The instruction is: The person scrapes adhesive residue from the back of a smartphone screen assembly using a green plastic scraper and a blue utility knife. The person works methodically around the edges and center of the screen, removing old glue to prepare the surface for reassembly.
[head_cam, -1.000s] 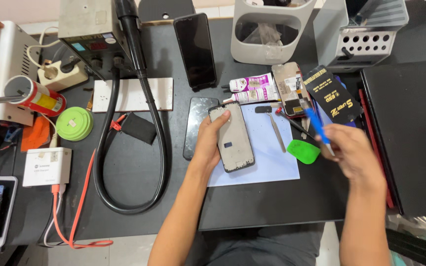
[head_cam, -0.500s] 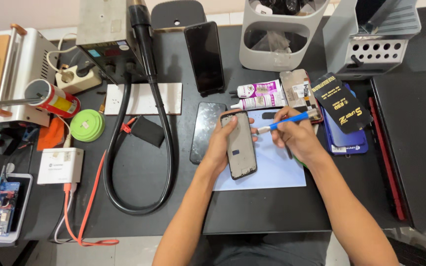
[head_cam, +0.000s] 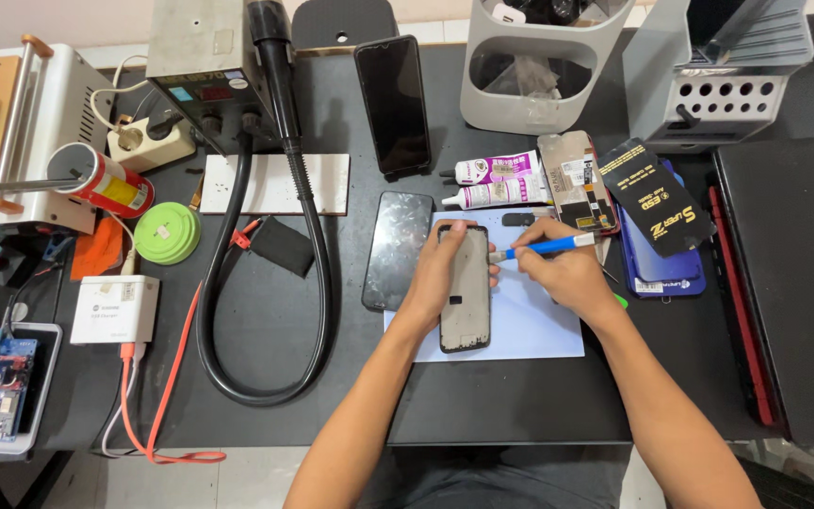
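My left hand [head_cam: 438,273] presses down on a black phone frame [head_cam: 466,302] that lies lengthwise on a pale blue sheet [head_cam: 529,325]. My right hand [head_cam: 565,273] grips a blue-handled tool [head_cam: 544,248], its tip touching the frame's upper right edge. A loose dark screen panel [head_cam: 396,247] lies just left of the frame. Two glue tubes [head_cam: 492,181] rest above the sheet.
A thick black hose [head_cam: 316,283] loops from a grey station [head_cam: 202,57] at the back left. Another phone [head_cam: 394,102] lies at the back centre. A grey bin [head_cam: 544,90], flat black packets [head_cam: 657,209], a laptop [head_cam: 798,283], a green tape roll [head_cam: 167,233] and a white box [head_cam: 115,309] surround the mat.
My right hand came in from the right with the blue tool and brought its tip to the frame's top edge. The left hand stayed on the frame.
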Motion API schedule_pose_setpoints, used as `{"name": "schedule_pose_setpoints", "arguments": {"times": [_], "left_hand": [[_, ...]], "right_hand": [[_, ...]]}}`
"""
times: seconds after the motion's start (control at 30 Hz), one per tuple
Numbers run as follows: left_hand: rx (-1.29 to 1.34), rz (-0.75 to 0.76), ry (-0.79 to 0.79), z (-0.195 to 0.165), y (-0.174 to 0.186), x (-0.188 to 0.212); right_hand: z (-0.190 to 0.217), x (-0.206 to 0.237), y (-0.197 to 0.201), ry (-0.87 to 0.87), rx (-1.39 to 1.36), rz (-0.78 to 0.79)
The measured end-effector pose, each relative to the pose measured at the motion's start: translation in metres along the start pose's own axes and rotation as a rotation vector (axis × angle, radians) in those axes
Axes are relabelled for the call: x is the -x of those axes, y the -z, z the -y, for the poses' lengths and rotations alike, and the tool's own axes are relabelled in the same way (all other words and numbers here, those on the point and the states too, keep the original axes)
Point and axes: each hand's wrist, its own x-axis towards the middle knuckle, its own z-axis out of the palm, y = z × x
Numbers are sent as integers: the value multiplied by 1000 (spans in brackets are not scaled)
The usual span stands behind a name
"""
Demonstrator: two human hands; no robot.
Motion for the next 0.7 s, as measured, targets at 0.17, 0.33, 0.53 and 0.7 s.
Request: {"name": "schedule_pose_setpoints", "arguments": {"times": [0.17, 0.33, 0.53, 0.7], "left_hand": [[-44, 5, -10, -3, -2, 1], [-38, 9, -11, -2, -2, 2], [-30, 47, -25, -1, -2, 3], [-21, 48, 3, -4, -4, 4]], "right_hand": [[1, 2, -2, 14, -23, -49], [-3, 5, 4, 183, 164, 27], [3, 10, -4, 186, 235, -148], [9, 10, -11, 466, 329, -337]]}}
